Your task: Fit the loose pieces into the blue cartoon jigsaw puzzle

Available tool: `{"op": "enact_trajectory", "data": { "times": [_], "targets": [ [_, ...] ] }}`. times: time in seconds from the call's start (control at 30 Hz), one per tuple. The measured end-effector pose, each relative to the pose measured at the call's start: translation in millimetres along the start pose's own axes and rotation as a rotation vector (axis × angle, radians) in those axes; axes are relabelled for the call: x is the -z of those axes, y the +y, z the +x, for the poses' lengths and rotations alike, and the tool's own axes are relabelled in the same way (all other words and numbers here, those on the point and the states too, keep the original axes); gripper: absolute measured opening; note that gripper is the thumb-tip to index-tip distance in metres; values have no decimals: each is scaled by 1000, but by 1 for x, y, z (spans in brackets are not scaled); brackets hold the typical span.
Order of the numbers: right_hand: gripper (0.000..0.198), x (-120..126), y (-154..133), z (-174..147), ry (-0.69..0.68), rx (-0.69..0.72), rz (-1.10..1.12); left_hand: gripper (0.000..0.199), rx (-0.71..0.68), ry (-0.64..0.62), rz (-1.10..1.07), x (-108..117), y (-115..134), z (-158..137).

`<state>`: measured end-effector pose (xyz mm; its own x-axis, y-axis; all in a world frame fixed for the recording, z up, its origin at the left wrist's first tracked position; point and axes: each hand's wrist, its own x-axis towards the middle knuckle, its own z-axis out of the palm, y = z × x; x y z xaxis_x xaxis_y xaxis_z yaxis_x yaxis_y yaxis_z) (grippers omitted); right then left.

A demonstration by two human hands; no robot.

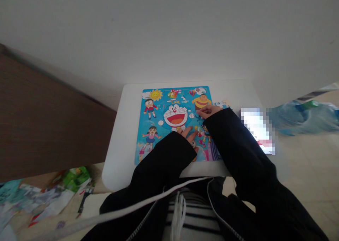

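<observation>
Head view, jigsaw puzzle under splayed left grip, its right side beneath curled right grip, closure and hold unclear.

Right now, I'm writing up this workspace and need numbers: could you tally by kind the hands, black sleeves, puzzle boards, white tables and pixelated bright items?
Hands: 2 (left hand, right hand)
Black sleeves: 2 (left sleeve, right sleeve)
Puzzle board: 1
White table: 1
Pixelated bright item: 1
Total: 7

Grey wall, brown panel, white table, beige floor
</observation>
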<state>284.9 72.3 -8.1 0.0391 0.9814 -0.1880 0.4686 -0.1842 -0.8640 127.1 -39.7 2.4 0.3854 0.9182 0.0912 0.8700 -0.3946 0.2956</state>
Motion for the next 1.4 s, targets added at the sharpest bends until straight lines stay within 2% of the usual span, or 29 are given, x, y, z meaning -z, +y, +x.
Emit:
{"op": "enact_trajectory", "data": {
  "times": [0.3, 0.5, 0.6, 0.7, 0.8, 0.93, 1.2, 1.4],
  "targets": [
    [17, 3, -6, -2, -29, -32, 15, 56, 17, -10, -21, -1, 0, 0],
    [9, 10, -11, -7, -59, -22, 170, 59, 9, 27, -56, -5, -4, 1],
    [13, 17, -14, -21, -67, 5, 205, 58, 23, 102, -107, -3, -6, 2],
    [19, 21, -13, -47, -107, 26, 203, 48, 48, 195, -171, 3, -5, 2],
    [21, 23, -10, -76, -121, 36, 240, 41, 56, 201, -207, 12, -2, 1],
    [20, 23, -7, -102, -59, 44, 263, 41, -16, 242, -247, 22, 3, -2],
    [22, 16, 1, -112, 37, -22, 281, 36, -53, 246, -290, 24, 6, -6],
    [23, 7, 6, -111, -2, 61, 369, 29, -14, 304, -308, 21, 7, -5]
  ]
}}
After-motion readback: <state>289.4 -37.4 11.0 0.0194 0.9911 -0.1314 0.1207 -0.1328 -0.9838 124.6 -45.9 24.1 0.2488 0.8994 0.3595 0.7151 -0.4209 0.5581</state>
